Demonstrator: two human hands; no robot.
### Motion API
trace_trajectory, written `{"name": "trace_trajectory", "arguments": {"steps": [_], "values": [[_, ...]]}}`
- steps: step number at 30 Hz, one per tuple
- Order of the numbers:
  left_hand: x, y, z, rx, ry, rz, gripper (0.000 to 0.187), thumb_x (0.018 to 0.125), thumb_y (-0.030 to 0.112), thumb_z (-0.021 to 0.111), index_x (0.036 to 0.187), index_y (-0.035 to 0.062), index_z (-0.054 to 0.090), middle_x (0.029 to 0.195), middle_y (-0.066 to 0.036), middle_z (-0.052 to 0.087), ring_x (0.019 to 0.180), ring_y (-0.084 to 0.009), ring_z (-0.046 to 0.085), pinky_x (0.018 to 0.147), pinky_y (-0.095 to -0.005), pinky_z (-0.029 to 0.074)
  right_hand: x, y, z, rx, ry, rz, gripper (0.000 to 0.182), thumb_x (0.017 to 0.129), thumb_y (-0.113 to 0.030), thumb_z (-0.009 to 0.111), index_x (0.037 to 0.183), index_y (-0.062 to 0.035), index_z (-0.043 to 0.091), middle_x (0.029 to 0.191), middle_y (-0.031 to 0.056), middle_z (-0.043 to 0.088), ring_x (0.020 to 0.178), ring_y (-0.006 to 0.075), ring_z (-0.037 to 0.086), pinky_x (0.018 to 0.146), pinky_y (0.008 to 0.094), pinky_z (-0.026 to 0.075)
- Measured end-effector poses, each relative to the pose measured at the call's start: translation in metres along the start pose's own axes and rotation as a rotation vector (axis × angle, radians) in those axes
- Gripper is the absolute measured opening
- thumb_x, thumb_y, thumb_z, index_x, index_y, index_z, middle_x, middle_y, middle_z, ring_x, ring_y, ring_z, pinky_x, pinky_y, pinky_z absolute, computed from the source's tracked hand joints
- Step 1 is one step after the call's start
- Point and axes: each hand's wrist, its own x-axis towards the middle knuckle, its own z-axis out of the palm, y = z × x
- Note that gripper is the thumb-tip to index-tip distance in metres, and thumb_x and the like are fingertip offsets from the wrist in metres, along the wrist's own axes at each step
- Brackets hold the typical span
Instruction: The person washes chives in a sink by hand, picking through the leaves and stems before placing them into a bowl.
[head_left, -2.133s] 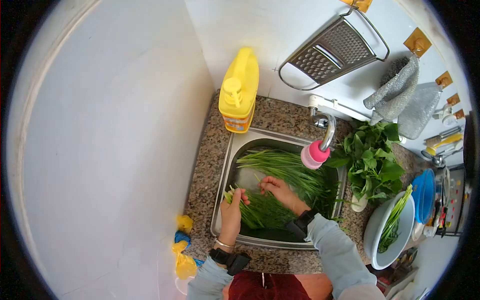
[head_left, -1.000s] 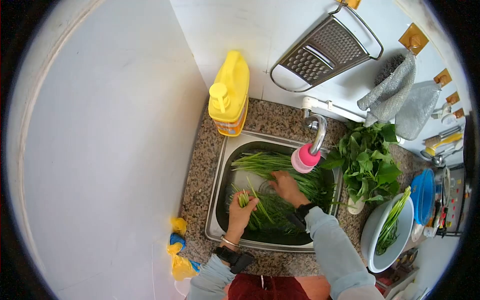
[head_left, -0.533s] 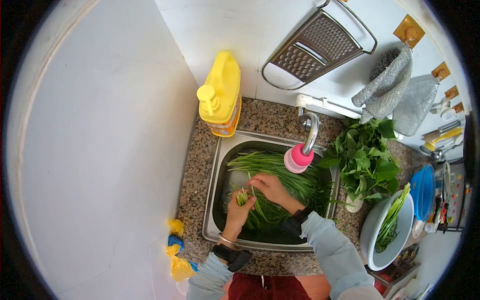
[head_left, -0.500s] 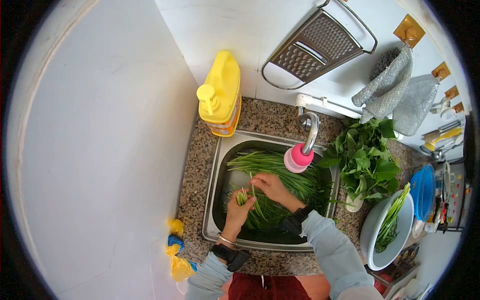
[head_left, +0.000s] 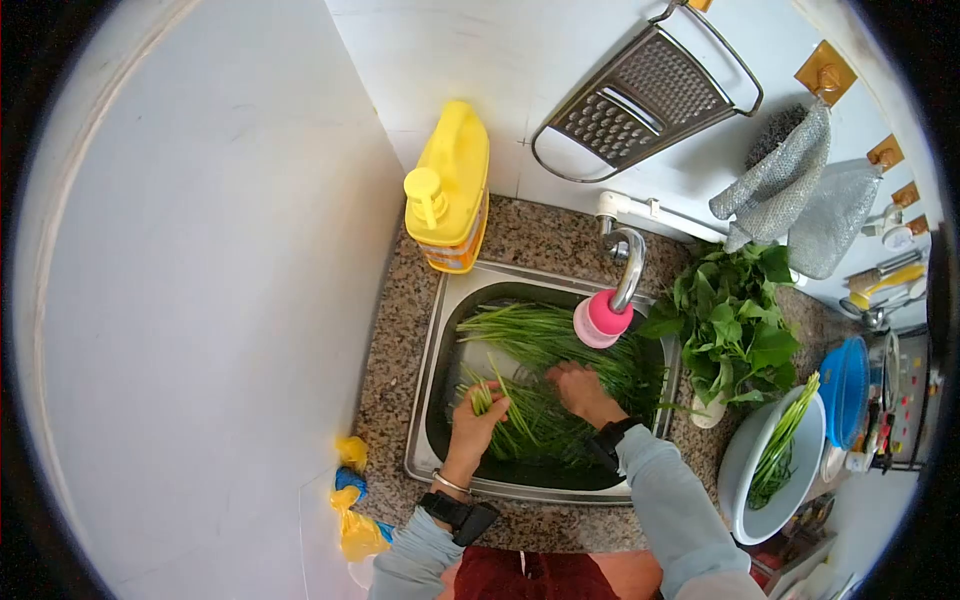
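Note:
A metal sink (head_left: 425, 390) holds water and many long garlic chives (head_left: 520, 328), lying loosely across it. At the sink's left side my left hand (head_left: 478, 418) is closed around the pale stem ends of a small bunch of garlic chives (head_left: 483, 398), whose green leaves trail to the right into the water. My right hand (head_left: 585, 392) reaches down among the floating leaves in the middle of the sink. Its fingertips are hidden by leaves and water, and I cannot tell whether they grip any. Above it hangs the faucet's pink nozzle (head_left: 603, 318).
A yellow jug (head_left: 450, 185) stands behind the sink's left corner. Leafy greens (head_left: 730, 320) lie on the right counter, beside a pale basin (head_left: 735, 470) containing garlic chives. A grater (head_left: 640, 95) and mesh cloths (head_left: 780, 165) hang on the wall. Yellow bags (head_left: 358, 530) hang at left.
My right hand has left the stem ends by my left hand and moved right and down into the leaves. My left hand still holds its bunch in about the same place.

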Motion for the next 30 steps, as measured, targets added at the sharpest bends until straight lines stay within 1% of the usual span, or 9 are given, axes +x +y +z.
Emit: {"name": "trace_trajectory", "arguments": {"steps": [4, 6, 9, 12, 16, 22, 25, 27, 30], "values": [[0.002, -0.007, 0.001, 0.003, 0.030, 0.034, 0.040, 0.084, 0.011, 0.064, 0.120, 0.0005, 0.049, 0.090, -0.006, 0.059, 0.072, -0.0116, 0.056, 0.066, -0.0269, 0.048, 0.002, -0.039, -0.046, 0.422, 0.182, 0.064, 0.021, 0.082, -0.011, 0.054, 0.102, -0.0061, 0.059, 0.102, 0.0129, 0.057, 0.096, 0.0326, 0.055, 0.078, 0.0408, 0.048], [0.003, -0.008, 0.004, -0.013, 0.032, 0.053, 0.041, 0.084, 0.011, 0.064, 0.120, 0.0001, 0.048, 0.089, -0.006, 0.058, 0.072, -0.0115, 0.056, 0.065, -0.0266, 0.048, 0.007, -0.057, -0.058, 0.654, 0.365, -0.139, 0.019, 0.087, -0.017, 0.054, 0.101, -0.0044, 0.058, 0.099, 0.0149, 0.057, 0.093, 0.0330, 0.056, 0.076, 0.0388, 0.046], [0.004, -0.010, 0.009, -0.016, 0.047, 0.097, 0.041, 0.084, 0.009, 0.064, 0.120, 0.0001, 0.048, 0.088, -0.004, 0.057, 0.070, -0.0107, 0.054, 0.062, -0.0253, 0.046, 0.012, -0.075, -0.055, 0.811, 0.250, -0.160, 0.020, 0.089, -0.020, 0.054, 0.097, -0.0023, 0.056, 0.094, 0.0169, 0.057, 0.088, 0.0331, 0.057, 0.070, 0.0390, 0.046], [-0.002, -0.001, 0.007, 0.072, 0.114, 0.126, 0.042, 0.085, 0.013, 0.063, 0.122, 0.0000, 0.048, 0.085, -0.003, 0.057, 0.068, -0.0091, 0.052, 0.059, -0.0243, 0.044, 0.012, -0.086, -0.061, 0.826, 0.257, 0.013, 0.018, 0.089, -0.020, 0.053, 0.093, -0.0025, 0.054, 0.084, 0.0185, 0.058, 0.079, 0.0354, 0.058, 0.066, 0.0417, 0.045], [-0.006, 0.010, -0.003, 0.051, 0.184, 0.070, 0.042, 0.087, 0.025, 0.063, 0.119, -0.0007, 0.055, 0.076, 0.000, 0.056, 0.064, -0.0071, 0.049, 0.054, -0.0243, 0.039, 0.003, -0.094, -0.066, 0.827, 0.083, 0.010, 0.019, 0.090, -0.021, 0.051, 0.090, -0.0012, 0.051, 0.083, 0.0197, 0.058, 0.077, 0.0394, 0.057, 0.064, 0.0456, 0.045], [-0.008, 0.007, -0.006, -0.046, 0.298, 0.184, 0.029, 0.090, 0.027, 0.058, 0.098, -0.0002, 0.063, 0.073, 0.001, 0.053, 0.065, -0.0072, 0.046, 0.058, -0.0242, 0.037, -0.003, -0.103, -0.047, 0.662, 0.178, -0.100, 0.015, 0.089, -0.018, 0.052, 0.091, -0.0027, 0.050, 0.083, 0.0175, 0.059, 0.081, 0.0373, 0.057, 0.069, 0.0460, 0.044], [-0.019, 0.020, -0.015, -0.106, 0.418, 0.256, 0.028, 0.092, 0.027, 0.056, 0.096, 0.0004, 0.063, 0.076, 0.000, 0.054, 0.068, -0.0081, 0.047, 0.062, -0.0242, 0.037, -0.013, -0.081, -0.011, 0.453, 0.290, -0.222, 0.010, 0.087, -0.013, 0.055, 0.091, -0.0040, 0.054, 0.081, 0.0161, 0.058, 0.075, 0.0362, 0.057, 0.061, 0.0465, 0.043], [-0.023, 0.020, -0.031, -0.077, 0.503, 0.312, 0.027, 0.093, 0.027, 0.053, 0.097, 0.0010, 0.062, 0.081, -0.001, 0.056, 0.070, -0.0095, 0.048, 0.067, -0.0248, 0.039, -0.023, -0.061, 0.005, 0.354, 0.083, -0.177, 0.009, 0.084, -0.011, 0.054, 0.091, -0.0042, 0.053, 0.083, 0.0145, 0.058, 0.091, 0.0329, 0.056, 0.080, 0.0458, 0.043], [-0.036, 0.041, -0.042, -0.328, 0.563, 0.378, 0.028, 0.095, 0.027, 0.050, 0.098, 0.0013, 0.060, 0.087, -0.002, 0.059, 0.073, -0.0098, 0.049, 0.070, -0.0258, 0.040, -0.032, -0.028, 0.025, 0.208, -0.029, -0.124, 0.012, 0.080, -0.006, 0.054, 0.092, -0.0045, 0.055, 0.087, 0.0149, 0.060, 0.088, 0.0343, 0.058, 0.078, 0.0455, 0.046]]}}
